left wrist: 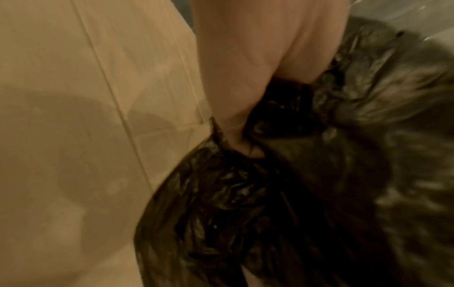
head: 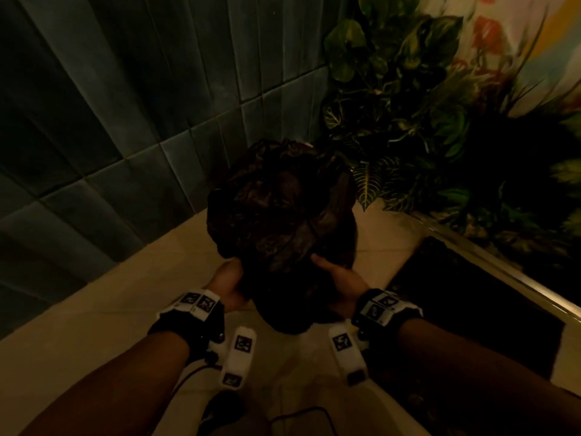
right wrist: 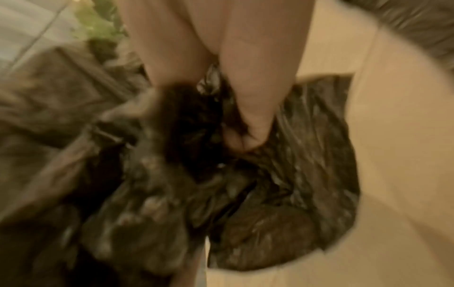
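Observation:
A black plastic bin bag point(head: 283, 221), crumpled and glossy, hangs bunched in the middle of the head view above a beige tiled floor. My left hand point(head: 228, 278) grips its near left edge and my right hand point(head: 336, 275) grips its near right edge. In the left wrist view the left hand point(left wrist: 245, 143) has its fingers curled into folds of the black bag point(left wrist: 245, 213). The right wrist view, which is blurred, shows the right hand point(right wrist: 248, 136) pinching gathered plastic of the bag point(right wrist: 282, 194). What the bag holds is hidden.
A wall of grey-green tiles point(head: 110, 121) stands to the left. Leafy green plants point(head: 424, 121) fill the upper right behind a metal-edged ledge point(head: 503, 262). A dark mat point(head: 456, 309) lies at the right. Beige floor tiles point(head: 110, 309) spread at the left, and cables trail near my feet.

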Tool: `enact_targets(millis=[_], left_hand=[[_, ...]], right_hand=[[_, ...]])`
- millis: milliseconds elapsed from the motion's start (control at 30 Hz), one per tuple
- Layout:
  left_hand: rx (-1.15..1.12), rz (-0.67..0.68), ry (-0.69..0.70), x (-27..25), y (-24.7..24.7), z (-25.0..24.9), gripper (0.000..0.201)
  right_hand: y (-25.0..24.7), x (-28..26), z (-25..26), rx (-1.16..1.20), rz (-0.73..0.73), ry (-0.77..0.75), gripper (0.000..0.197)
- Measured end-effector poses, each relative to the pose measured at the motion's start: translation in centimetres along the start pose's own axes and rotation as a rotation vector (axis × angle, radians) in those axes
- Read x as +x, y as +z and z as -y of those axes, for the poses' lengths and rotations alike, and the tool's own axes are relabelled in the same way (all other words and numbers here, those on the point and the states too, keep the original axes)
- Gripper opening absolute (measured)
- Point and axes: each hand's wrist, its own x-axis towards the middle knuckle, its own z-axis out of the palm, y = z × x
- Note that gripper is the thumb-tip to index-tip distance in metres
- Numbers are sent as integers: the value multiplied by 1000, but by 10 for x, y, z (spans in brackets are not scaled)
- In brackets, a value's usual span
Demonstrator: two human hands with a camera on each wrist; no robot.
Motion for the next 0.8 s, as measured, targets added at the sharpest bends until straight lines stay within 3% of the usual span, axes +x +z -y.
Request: enact_targets(millis=[133,200,267,333,467,567,633,700,800], left_hand=[[-121,12,67,-5,-1,-2,35],[-182,12,90,-8,-3,-7,33],[-207,23,96,-11,-3,-12,33],[-225,14,89,-10,-4,-12,33],[-220,32,22,-11,0,-6,37],[-202,-25,34,-9,4,-7,44],[-246,-80,65,-8,-1,-7,47],[-305,-11,9,-13,-8,-3,51],[-264,100,-17,-27,-12,9,54]], right_hand=[[-8,4,2,19,-40,-37,29],[-8,-7,9,92,-89,-43,24],[-11,-14,12,108,-268,-89,29],[-13,-22,12,159,-391,-159,19],[-9,-20,-1,326,-215,-96,26],[-10,-5,-7,347,-265,-105,18],[-6,-5,-2,380,-199,-107,33],[-2,-8,4,402,-83,-113,48],[3,-14,12,446,-23,-80,53]])
